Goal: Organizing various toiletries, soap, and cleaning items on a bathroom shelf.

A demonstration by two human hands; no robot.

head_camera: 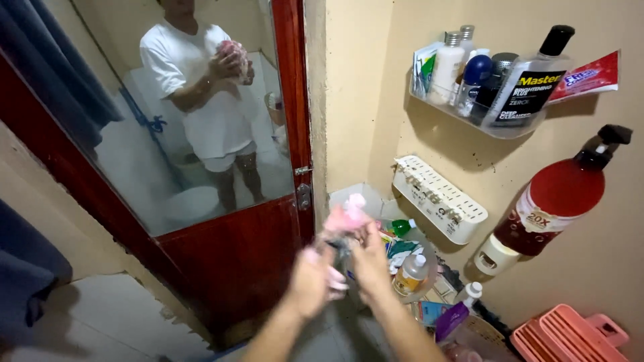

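Both my hands are raised together in front of a red-framed mirror door [235, 248]. My left hand [310, 281] and my right hand [371, 258] are closed on a soft pink thing [345, 218], blurred by motion, that sticks up above the fingers. What the thing is I cannot tell; it looks like a sponge or cloth. In the mirror [154, 121] a person in a white shirt and shorts holds the same pink thing at chest height.
A clear wall shelf [463, 114] holds several bottles. Below it hangs a white slotted rack [439, 198]. A large red pump bottle [553, 198] is at the right wall. Lower down sit small bottles [410, 271] and a pink basket [570, 332]. Dark blue cloth [40, 60] hangs left.
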